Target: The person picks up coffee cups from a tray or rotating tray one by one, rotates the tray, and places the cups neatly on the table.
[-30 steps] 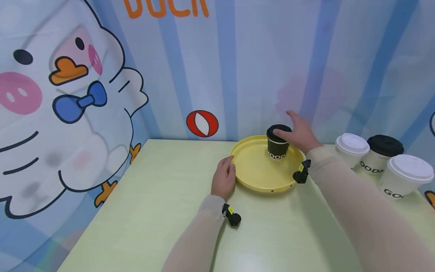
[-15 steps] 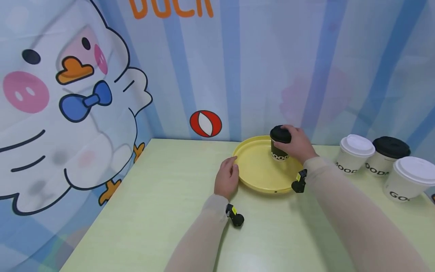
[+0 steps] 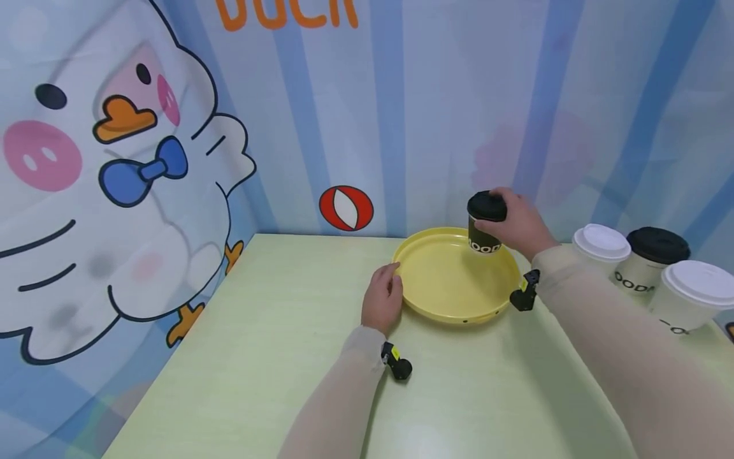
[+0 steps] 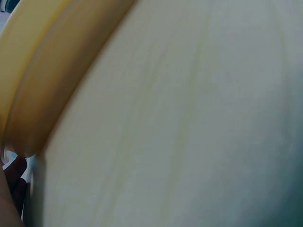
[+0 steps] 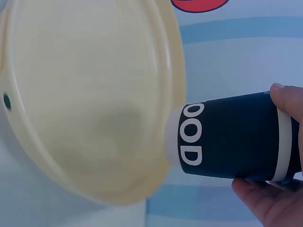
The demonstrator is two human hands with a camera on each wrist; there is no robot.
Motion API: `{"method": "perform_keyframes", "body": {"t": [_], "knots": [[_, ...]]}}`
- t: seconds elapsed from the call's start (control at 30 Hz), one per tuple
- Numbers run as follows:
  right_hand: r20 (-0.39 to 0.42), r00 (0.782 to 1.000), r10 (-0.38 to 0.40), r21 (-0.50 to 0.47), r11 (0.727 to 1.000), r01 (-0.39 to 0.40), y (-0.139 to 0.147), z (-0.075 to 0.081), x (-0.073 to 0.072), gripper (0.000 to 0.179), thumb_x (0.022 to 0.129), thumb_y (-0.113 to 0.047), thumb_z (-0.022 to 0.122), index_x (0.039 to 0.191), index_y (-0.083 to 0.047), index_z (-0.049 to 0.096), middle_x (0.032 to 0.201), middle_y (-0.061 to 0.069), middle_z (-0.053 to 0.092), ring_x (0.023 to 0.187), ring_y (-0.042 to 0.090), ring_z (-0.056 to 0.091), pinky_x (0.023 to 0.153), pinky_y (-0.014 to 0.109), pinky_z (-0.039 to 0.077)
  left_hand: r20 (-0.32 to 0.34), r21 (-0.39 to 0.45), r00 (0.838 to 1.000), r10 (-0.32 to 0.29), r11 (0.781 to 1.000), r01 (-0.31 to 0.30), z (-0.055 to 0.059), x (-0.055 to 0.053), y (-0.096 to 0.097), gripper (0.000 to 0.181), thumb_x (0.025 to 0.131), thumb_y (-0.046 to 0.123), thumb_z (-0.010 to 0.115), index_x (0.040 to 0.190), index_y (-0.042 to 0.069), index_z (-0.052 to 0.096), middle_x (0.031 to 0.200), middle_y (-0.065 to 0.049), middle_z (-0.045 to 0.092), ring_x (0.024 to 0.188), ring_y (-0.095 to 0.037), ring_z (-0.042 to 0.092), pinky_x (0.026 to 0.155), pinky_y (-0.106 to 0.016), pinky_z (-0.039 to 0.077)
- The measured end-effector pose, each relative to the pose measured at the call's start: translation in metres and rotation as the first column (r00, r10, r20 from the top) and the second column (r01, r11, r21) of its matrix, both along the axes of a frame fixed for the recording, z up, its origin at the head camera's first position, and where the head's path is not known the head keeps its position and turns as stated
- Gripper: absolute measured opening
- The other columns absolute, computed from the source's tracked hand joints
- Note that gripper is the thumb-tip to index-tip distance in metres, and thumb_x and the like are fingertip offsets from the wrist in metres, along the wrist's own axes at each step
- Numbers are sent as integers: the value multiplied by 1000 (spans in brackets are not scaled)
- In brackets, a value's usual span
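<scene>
A black paper cup [image 3: 483,237] with a black lid and white lettering is held by my right hand [image 3: 520,223], thumb on one side and fingers on the other near the lid. It hangs over the back right part of a round yellow tray [image 3: 444,287], its pale base toward the tray in the right wrist view. That view shows the black cup [image 5: 232,137] between thumb and fingers. My left hand [image 3: 381,298] rests against the tray's left rim. In the left wrist view the tray's side [image 4: 52,66] fills the upper left, with dark fingers [image 4: 16,170] at its lower end.
To the right stand two white-lidded cups [image 3: 602,242] [image 3: 696,284] and a pale cup with a black lid [image 3: 656,245], partly behind my right sleeve. A printed cloth backdrop [image 3: 430,127] rises behind the pale table [image 3: 304,306].
My right hand has closed round the black cup and lifted it off the tray, up and slightly right. My left hand has stayed at the tray's rim.
</scene>
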State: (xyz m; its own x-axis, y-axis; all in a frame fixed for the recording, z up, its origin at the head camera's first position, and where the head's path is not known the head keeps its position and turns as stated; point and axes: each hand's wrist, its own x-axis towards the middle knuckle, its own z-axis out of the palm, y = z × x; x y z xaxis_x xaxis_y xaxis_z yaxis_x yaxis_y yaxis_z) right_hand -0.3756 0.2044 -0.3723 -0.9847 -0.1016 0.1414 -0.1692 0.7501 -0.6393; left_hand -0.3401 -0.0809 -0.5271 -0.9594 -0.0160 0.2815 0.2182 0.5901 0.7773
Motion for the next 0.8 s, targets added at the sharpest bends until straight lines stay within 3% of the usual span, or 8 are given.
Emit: {"method": "perform_keyframes", "body": {"t": [0.23,0.4,0.6,0.8], "knots": [[-21,1000,-18,37,999,18,25,46,15,87,93,-51,66,159,-12,25,146,35,29,128,52,35,99,69,40,28,10,1000,8,1000,-8,0,1,2,43,107,36,42,144,22,57,149,-4,50,136,-21,50,113,-39,40],[-45,998,-46,63,997,49,42,71,30,90,93,-54,63,160,-8,22,146,38,27,126,54,34,95,70,40,25,18,1000,13,1000,-13,3,2,1,42,107,35,43,144,22,57,149,-4,50,135,-22,51,113,-40,41],[-64,996,-66,84,994,71,66,87,48,93,93,-54,63,159,-4,21,146,40,26,128,56,30,94,71,38,12,36,1000,4,999,-5,1,1,0,42,106,35,43,143,22,58,149,-4,50,135,-22,51,113,-41,41],[-70,994,-79,141,986,89,94,90,71,94,95,-55,61,158,1,20,144,41,30,126,57,33,93,73,35,-7,45,1000,-1,999,2,-1,0,1,42,105,34,44,142,22,59,148,-4,51,134,-21,52,112,-40,41]]}}
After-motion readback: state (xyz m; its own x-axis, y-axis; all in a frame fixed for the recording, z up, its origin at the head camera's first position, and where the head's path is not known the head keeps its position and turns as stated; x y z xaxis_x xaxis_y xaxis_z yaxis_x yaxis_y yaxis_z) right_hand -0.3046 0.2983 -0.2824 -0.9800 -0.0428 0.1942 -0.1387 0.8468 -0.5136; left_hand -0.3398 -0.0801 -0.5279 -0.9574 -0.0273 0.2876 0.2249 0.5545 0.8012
